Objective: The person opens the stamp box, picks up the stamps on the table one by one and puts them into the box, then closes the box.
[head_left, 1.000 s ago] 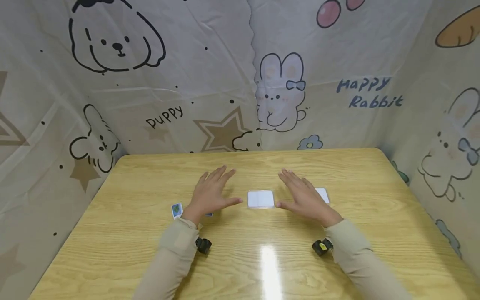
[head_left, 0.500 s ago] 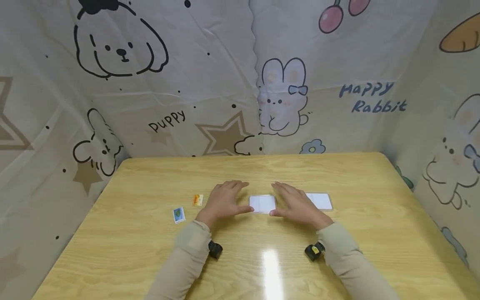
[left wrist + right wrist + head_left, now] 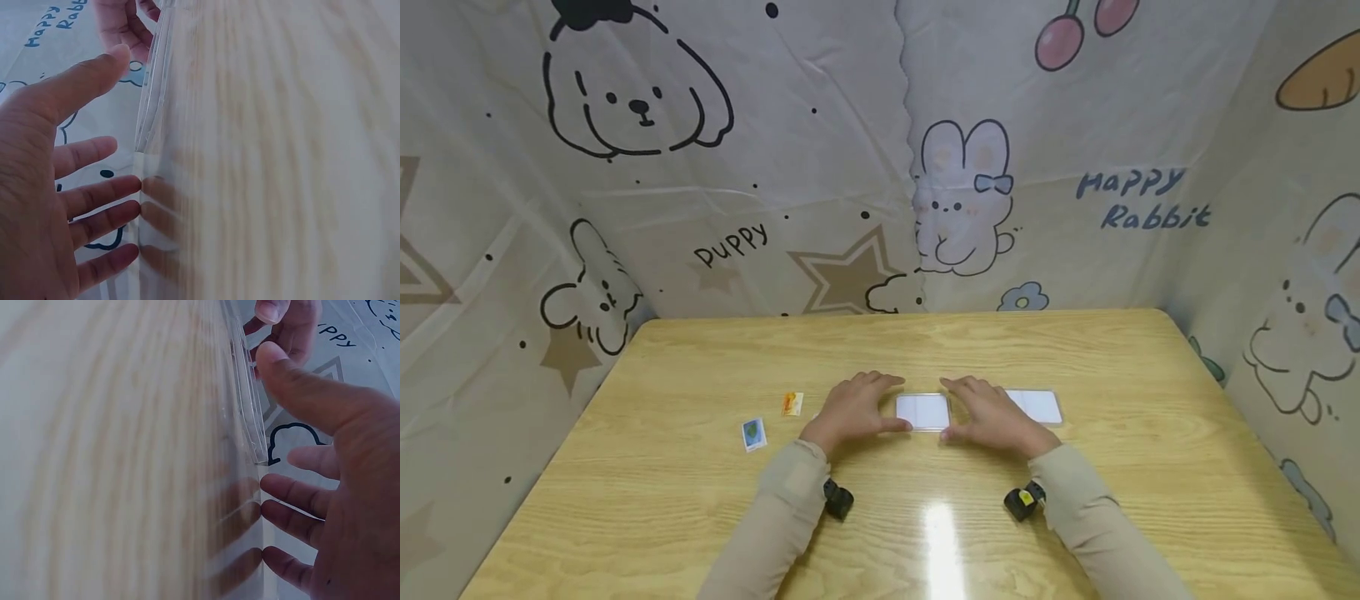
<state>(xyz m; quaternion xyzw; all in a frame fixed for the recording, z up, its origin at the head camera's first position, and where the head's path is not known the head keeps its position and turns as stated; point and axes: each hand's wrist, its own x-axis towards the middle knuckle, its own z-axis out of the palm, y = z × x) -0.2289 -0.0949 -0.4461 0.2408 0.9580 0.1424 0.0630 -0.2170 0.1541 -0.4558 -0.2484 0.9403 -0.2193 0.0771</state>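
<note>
A flat white rectangle with a clear rim, like a clear case (image 3: 922,412), lies on the table between my hands. My left hand (image 3: 859,408) is at its left side and my right hand (image 3: 988,417) at its right, thumbs at the near corners. Whether the thumbs touch it I cannot tell. In the wrist views, the lower fingertips of the left hand (image 3: 37,206) and right hand (image 3: 350,481) meet the tabletop, fingers relaxed and spread. The case's transparent edge (image 3: 153,87) shows beyond the left thumb. Neither hand holds anything.
A second white rectangle (image 3: 1039,407) lies behind my right hand, partly covered by it. Left of my left hand are a small orange picture card (image 3: 792,404) and a blue one (image 3: 753,434). Printed cloth walls surround the wooden table (image 3: 700,517).
Both hands have come down and inward toward the middle case, narrowing the space between them. The orange card and more of the right white rectangle have come into sight.
</note>
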